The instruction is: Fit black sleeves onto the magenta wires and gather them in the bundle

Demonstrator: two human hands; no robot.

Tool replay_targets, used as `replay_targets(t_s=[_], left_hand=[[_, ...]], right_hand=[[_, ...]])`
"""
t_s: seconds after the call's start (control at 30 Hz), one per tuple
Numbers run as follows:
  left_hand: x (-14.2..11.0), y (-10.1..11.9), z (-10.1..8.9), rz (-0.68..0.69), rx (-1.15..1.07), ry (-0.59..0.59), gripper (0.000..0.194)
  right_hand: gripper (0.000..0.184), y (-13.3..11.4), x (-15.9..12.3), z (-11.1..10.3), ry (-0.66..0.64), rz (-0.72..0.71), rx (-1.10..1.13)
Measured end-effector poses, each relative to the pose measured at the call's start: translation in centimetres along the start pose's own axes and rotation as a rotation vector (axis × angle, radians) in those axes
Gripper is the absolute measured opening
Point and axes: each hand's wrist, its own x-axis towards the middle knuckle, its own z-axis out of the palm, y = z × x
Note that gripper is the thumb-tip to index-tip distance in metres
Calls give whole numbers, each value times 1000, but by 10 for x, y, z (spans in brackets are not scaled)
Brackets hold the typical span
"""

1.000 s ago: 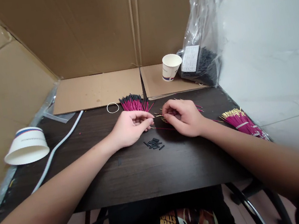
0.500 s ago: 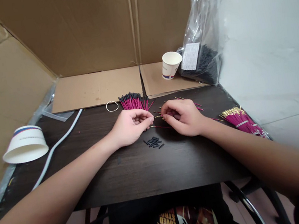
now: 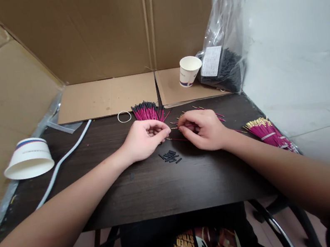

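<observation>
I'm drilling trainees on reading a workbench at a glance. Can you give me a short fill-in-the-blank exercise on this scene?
1. The small black sleeves lie loose on the dark table, between the left hand and the ____ hand.
2. The paper bowl at the table's left end stands ____ down.
3. The upright paper cup stands beside a clear plastic ____ of black pieces.
4. The banded wire bundle by the right forearm has ____ insulation.

Missing words: right; upside; bag; pink

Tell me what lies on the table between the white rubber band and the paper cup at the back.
In the head view, a bunch of pink wires with black tips lies between the white rubber band and the paper cup, partly on the table.
</observation>
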Motion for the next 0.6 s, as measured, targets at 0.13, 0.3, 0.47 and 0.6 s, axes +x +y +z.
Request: replay_targets(t_s=[0.13,0.3,0.47,0.6], left_hand=[[0,0,0,5,0,10,26],[0,0,0,-1,2,10,26],[1,-1,0,4,0,11,25],[1,-2,1,1,-11,3,27]], right_hand=[[11,-1,0,0,-2,-4,-11],[9,-1,1,-1,2,-17,-7],[10,-2,1,-1,6,-13,-2],[11,-2,1,-1,5,-2,-6]])
